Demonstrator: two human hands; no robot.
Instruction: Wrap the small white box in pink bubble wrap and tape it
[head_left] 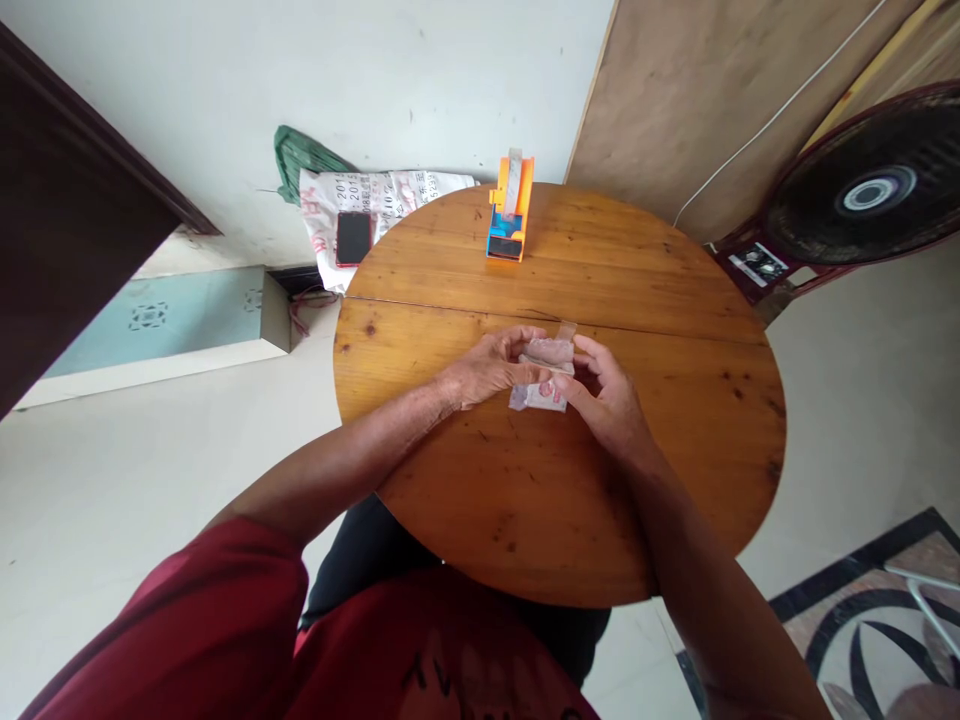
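A small folded pinkish paper note lies on the round wooden table, held between both of my hands. My left hand pinches its left edge with thumb and fingers. My right hand grips its right side, fingers curled. A short strip of clear tape sticks up by the note's top right corner. An orange and blue tape dispenser stands at the table's far edge, apart from my hands.
A printed white sack with a dark phone on it lies on the floor beyond the table. A black fan stands at the right, a plywood board leans on the wall, and a dark door is at the left.
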